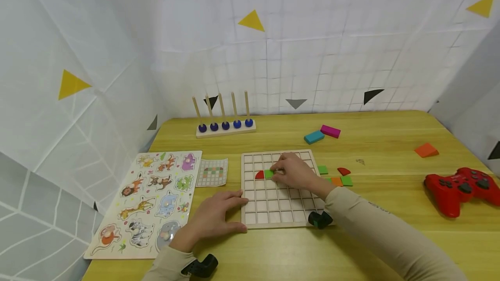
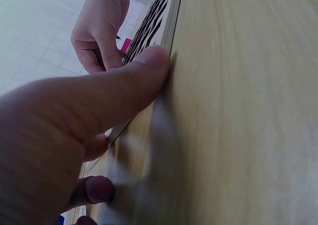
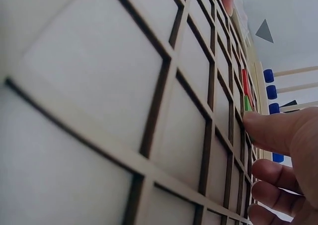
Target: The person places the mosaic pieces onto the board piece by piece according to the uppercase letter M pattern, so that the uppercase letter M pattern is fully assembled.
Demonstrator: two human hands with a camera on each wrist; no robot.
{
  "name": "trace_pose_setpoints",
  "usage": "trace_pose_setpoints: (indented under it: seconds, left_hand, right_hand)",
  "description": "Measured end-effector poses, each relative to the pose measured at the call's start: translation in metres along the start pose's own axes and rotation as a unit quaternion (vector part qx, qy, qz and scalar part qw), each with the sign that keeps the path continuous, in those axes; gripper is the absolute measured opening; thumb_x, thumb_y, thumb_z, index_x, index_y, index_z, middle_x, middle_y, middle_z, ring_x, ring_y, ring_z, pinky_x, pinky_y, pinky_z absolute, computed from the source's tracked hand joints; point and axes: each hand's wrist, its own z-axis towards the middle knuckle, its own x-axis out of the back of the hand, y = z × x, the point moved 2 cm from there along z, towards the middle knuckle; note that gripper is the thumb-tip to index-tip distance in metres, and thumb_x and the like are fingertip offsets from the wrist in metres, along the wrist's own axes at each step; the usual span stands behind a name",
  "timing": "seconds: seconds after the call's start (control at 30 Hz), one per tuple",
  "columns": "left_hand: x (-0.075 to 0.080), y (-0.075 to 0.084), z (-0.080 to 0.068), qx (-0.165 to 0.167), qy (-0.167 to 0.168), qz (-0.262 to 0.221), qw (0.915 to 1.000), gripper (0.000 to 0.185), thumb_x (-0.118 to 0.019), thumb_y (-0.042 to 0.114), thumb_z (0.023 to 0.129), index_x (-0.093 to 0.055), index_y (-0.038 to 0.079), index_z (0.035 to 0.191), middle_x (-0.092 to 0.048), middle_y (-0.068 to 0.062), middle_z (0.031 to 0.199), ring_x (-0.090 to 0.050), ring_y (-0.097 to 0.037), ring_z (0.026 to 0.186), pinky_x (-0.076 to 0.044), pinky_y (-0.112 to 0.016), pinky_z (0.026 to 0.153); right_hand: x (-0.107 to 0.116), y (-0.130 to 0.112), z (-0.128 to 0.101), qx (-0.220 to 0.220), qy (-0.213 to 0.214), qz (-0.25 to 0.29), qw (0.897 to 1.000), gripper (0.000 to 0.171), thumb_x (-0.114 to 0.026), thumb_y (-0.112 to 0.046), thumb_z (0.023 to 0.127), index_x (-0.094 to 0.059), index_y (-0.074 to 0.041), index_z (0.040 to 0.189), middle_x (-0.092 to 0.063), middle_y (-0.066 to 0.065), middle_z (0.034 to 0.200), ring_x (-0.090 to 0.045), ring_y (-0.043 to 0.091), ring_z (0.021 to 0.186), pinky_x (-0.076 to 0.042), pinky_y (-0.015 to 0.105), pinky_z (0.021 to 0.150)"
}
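Note:
A wooden grid board (image 1: 250, 227) lies flat on the table. My right hand (image 1: 295, 172) is over its upper half, thumb and forefinger pinching a green square tile (image 1: 268, 174) in one of the cells. Directly left of that tile, a red quarter-round tile (image 1: 259, 175) sits in its own cell. In the right wrist view my thumb tip meets the green tile's edge. My left hand (image 1: 218, 214) rests at the board's left side with thumb and fingers extended, fingertips at the rim. Right of the board are loose green, orange and red tiles (image 1: 337, 181).
A small pattern card (image 1: 212, 172) and an animal puzzle board (image 1: 187, 211) lie to the left. Behind stands a peg rack (image 1: 226, 131) with blue beads. Blue (image 1: 314, 137) and magenta blocks (image 1: 330, 131), an orange wedge (image 1: 426, 150) and a red game controller (image 1: 461, 190) lie farther right.

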Motion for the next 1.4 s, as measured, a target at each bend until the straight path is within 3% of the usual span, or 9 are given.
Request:
trace_pose_setpoints:
  seconds: [0.17, 0.3, 0.47, 0.63, 0.9, 1.07, 1.23, 1.4]
  left_hand:
    - [-0.003, -0.001, 0.000, 0.001, -0.003, -0.002, 1.0000, 0.064, -0.070, 0.062, 0.080, -0.061, 0.028, 0.134, -0.054, 0.000, 0.147, -0.052, -0.025, 0.131, -0.046, -0.049, 0.105]
    - [-0.003, -0.001, 0.000, 0.000, -0.005, 0.001, 1.0000, 0.071, -0.070, 0.063, 0.080, -0.055, 0.028, 0.140, -0.054, -0.001, 0.147, -0.052, -0.026, 0.131, -0.046, -0.050, 0.105]
    - [0.002, 0.000, -0.001, -0.008, -0.002, 0.013, 0.9999, 0.074, -0.071, 0.060, 0.080, -0.052, 0.026, 0.144, -0.054, -0.002, 0.146, -0.052, -0.026, 0.131, -0.046, -0.049, 0.105]
    - [0.004, 0.000, -0.002, -0.006, -0.007, 0.019, 0.9998, 0.068, -0.071, 0.058, 0.081, -0.058, 0.025, 0.138, -0.054, -0.003, 0.147, -0.051, -0.028, 0.133, -0.045, -0.049, 0.106]
    - [0.001, -0.001, 0.000, -0.006, -0.002, 0.007, 1.0000, 0.066, -0.072, 0.059, 0.080, -0.059, 0.027, 0.135, -0.055, -0.002, 0.145, -0.052, -0.028, 0.132, -0.046, -0.050, 0.104]
    - [0.002, -0.003, -0.002, -0.005, 0.000, 0.004, 1.0000, 0.065, -0.073, 0.058, 0.079, -0.060, 0.026, 0.134, -0.056, -0.003, 0.143, -0.052, -0.028, 0.131, -0.047, -0.049, 0.103]
    - [0.001, -0.004, -0.002, -0.005, -0.003, -0.004, 1.0000, 0.065, -0.073, 0.058, 0.079, -0.061, 0.025, 0.133, -0.056, -0.003, 0.143, -0.052, -0.027, 0.131, -0.046, -0.050, 0.104]
    - [0.001, -0.004, -0.002, -0.005, -0.007, -0.012, 0.9999, 0.064, -0.073, 0.058, 0.079, -0.061, 0.025, 0.133, -0.055, -0.003, 0.144, -0.051, -0.028, 0.132, -0.045, -0.050, 0.106]
  right_hand:
    - [0.001, 0.003, -0.003, -0.005, 0.015, 0.003, 1.000, 0.030, -0.073, -0.025, 0.088, -0.075, -0.008, 0.113, -0.065, 0.008, 0.099, -0.053, 0.018, 0.087, -0.044, 0.031, 0.072]
    - [0.021, 0.017, -0.013, -0.025, 0.040, 0.031, 0.998, 0.033, -0.070, -0.023, 0.091, -0.072, -0.004, 0.118, -0.065, 0.015, 0.106, -0.058, 0.025, 0.091, -0.049, 0.035, 0.073]
    - [0.058, 0.058, -0.042, -0.088, 0.056, 0.055, 0.993, 0.034, -0.066, -0.021, 0.095, -0.069, 0.000, 0.121, -0.063, 0.020, 0.110, -0.060, 0.031, 0.096, -0.053, 0.041, 0.075]
    - [0.077, 0.097, -0.081, -0.131, 0.060, 0.023, 0.989, 0.032, -0.067, -0.022, 0.094, -0.071, -0.001, 0.117, -0.065, 0.019, 0.106, -0.060, 0.030, 0.094, -0.050, 0.040, 0.076]
    - [0.074, 0.109, -0.122, -0.054, 0.061, -0.010, 0.997, 0.020, -0.078, -0.015, 0.083, -0.078, -0.006, 0.101, -0.063, 0.011, 0.092, -0.053, 0.021, 0.082, -0.044, 0.030, 0.067]
    - [0.063, 0.102, -0.118, -0.004, 0.062, -0.039, 0.997, 0.024, -0.081, -0.019, 0.079, -0.079, -0.008, 0.100, -0.057, 0.005, 0.088, -0.045, 0.015, 0.080, -0.038, 0.028, 0.068]
    - [0.060, 0.098, -0.114, -0.007, 0.040, -0.080, 0.996, 0.028, -0.082, -0.024, 0.078, -0.078, -0.010, 0.101, -0.056, 0.006, 0.090, -0.042, 0.018, 0.083, -0.035, 0.032, 0.071]
    - [0.059, 0.099, -0.117, -0.020, 0.036, -0.086, 0.995, 0.028, -0.082, -0.024, 0.078, -0.079, -0.011, 0.101, -0.056, 0.006, 0.091, -0.043, 0.019, 0.084, -0.036, 0.033, 0.072]
